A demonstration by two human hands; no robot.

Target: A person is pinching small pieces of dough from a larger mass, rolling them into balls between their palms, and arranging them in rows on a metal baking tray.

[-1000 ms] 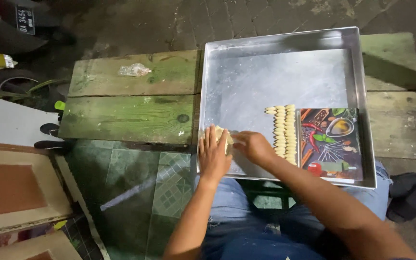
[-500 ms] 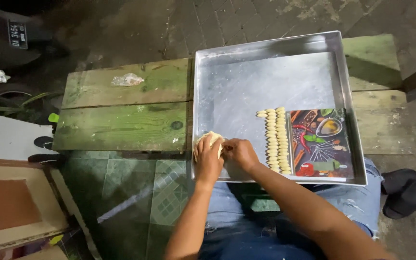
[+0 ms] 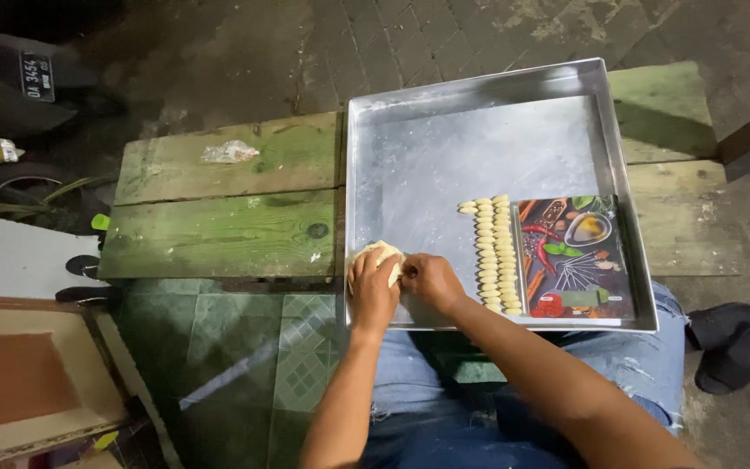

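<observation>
Both hands meet at the near-left corner of the metal tray [image 3: 479, 148]: left hand [image 3: 373, 291] cupped around a pale lump of dough [image 3: 381, 256], right hand [image 3: 431, 280] curled close against it, fingertips pinching at the lump's right side. Hold the dough just above or on the tray's near rim; cannot tell which.

Judged from the layout, early in the work. Done: two neat columns of small pale dough pieces [image 3: 492, 254] lined up against the left edge of a board printed with spices and chillies [image 3: 579, 256], the left column starting slightly lower than the right. Left to do: most of the lump unshaped, and the wide bare floor of the tray unfilled. Rests on green-stained wooden planks [image 3: 219, 234], with a crumpled bit of clear plastic [image 3: 229, 153] well apart on the far plank and blue jeans [image 3: 410, 391] below.

Compared with half a second ago: same grip, same corner, rows of pieces unchanged in count as far as visible. Against a full second ago, hands sit slightly further left along the rim, and the view has tipped to take in more of the tiled floor [image 3: 245, 365].
</observation>
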